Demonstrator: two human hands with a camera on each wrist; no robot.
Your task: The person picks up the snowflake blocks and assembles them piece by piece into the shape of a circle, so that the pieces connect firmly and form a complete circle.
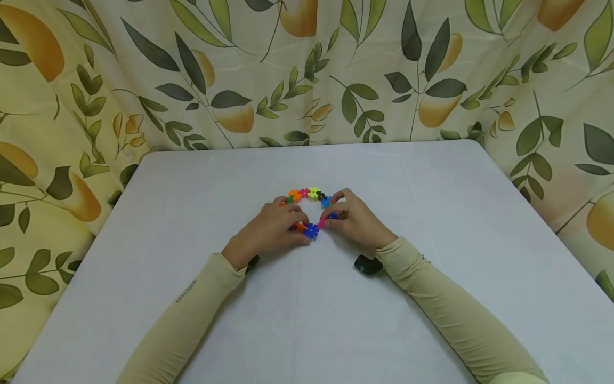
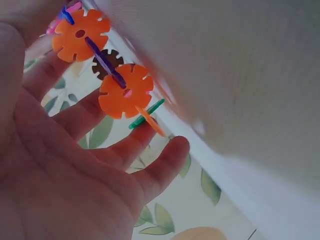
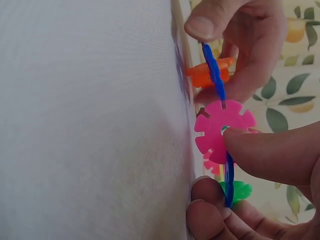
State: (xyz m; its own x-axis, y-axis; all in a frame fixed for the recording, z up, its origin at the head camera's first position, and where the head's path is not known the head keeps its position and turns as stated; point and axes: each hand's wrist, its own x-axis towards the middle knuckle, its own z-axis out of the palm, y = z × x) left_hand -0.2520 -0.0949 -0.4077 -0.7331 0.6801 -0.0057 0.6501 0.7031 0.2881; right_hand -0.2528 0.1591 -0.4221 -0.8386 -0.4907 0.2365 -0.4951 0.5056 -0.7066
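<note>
A ring of notched plastic discs [image 1: 314, 193], slotted edge to edge in many colours, lies between both hands at the table's middle. My left hand [image 1: 271, 229] is at its near left side, its thumb and fingers pinching a dark blue disc [image 3: 215, 72] at the ring's near edge. In the left wrist view the other fingers reach behind orange discs [image 2: 112, 100] joined by a purple one. On the right, my right hand [image 1: 357, 220] grips a pink disc [image 3: 210, 125], thumb across its face; its fingers curl near another blue disc [image 3: 229, 180]. The pink disc meets the left hand's blue disc edge to edge.
A white-covered table [image 1: 307, 320] spreads around the hands. Behind it hangs a leaf-and-fruit patterned curtain [image 1: 307, 74]. Black wrist devices show at the right wrist [image 1: 368, 265] and under the left cuff.
</note>
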